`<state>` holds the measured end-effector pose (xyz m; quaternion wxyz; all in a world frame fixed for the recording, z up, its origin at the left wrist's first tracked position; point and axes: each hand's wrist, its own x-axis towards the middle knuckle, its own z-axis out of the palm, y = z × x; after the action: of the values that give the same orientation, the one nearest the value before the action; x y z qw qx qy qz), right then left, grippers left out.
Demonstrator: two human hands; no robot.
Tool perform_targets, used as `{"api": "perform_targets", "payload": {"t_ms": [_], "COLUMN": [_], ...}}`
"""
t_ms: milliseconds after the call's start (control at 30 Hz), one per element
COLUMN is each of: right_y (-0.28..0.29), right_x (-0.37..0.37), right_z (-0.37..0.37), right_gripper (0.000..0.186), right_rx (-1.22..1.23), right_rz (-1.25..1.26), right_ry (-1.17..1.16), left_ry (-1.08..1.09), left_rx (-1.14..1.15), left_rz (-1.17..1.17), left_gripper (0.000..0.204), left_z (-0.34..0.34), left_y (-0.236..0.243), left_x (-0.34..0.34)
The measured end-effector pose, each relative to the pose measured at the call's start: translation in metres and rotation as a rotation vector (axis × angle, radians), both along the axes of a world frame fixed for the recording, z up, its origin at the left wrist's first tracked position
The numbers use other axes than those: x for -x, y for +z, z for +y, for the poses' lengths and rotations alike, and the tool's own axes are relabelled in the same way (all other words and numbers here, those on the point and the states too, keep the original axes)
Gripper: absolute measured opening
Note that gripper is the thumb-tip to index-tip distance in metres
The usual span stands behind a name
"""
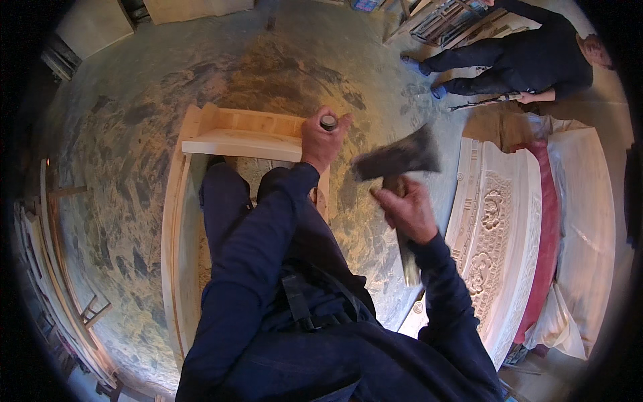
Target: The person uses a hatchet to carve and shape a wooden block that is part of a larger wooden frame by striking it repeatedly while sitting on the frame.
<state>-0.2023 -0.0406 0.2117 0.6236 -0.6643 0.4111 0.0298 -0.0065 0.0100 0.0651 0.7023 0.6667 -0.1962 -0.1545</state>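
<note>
The left hand (pixel 320 141) grips a round-ended tool handle (pixel 328 122) in a closed fist, its butt showing above the fingers, while the right hand (pixel 408 209) has a hatchet (pixel 400 155) by the shaft, fingers wrapped firmly round it. The hatchet's blurred head is apart from the handle, just to its right; its flared side appears to face away from the left fist.

Below the left fist is the right end of the front rail of a pale wooden frame (pixel 175 258), set before the worker and around the legs. The tool's working tip is hidden, so its contact with the wood cannot be told.

Good work here likely calls for a steady handle, fingers well below the struck end, and short blows from the blunt side landing square; a glancing one could catch the knuckles or split the rail.

At right lies a carved pale panel (pixel 492 234) beside red cloth (pixel 541 241). Beyond, a co-worker (pixel 536 60) in dark clothes stands on the dusty floor (pixel 127 201).
</note>
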Motion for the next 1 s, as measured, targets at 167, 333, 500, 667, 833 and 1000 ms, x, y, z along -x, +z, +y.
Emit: {"api": "perform_targets", "payload": {"t_ms": [167,333,500,667,833,1000], "right_y": [0.085,0.115,0.039,0.022,0.04,0.079], "right_x": [-0.062,-0.102,-0.109,-0.106,-0.107,-0.113], "right_z": [-0.02,-0.022,-0.04,-0.044,-0.038,-0.041], "right_gripper": [0.016,0.011,0.032,0.04,0.038,0.023], "right_rx": [0.294,0.418,0.861,0.809,0.586,0.371], "right_rz": [-0.298,-0.451,0.011,-0.087,0.109,0.054], "right_ry": [-0.054,0.01,0.698,0.668,0.583,0.371], "left_ry": [-0.019,-0.06,0.014,-0.164,-0.275,-0.238], "left_rx": [-0.045,-0.111,0.069,0.005,0.034,-0.082], "left_rz": [-0.1,-0.031,-0.147,0.024,0.252,0.06], "left_gripper": [0.039,0.034,0.015,0.011,0.009,0.029], "left_z": [0.002,0.01,0.007,0.017,0.022,0.021], "left_y": [0.005,0.014,0.015,0.024,0.024,0.019], "left_x": [0.006,0.004,0.01,0.01,0.006,0.001]}}
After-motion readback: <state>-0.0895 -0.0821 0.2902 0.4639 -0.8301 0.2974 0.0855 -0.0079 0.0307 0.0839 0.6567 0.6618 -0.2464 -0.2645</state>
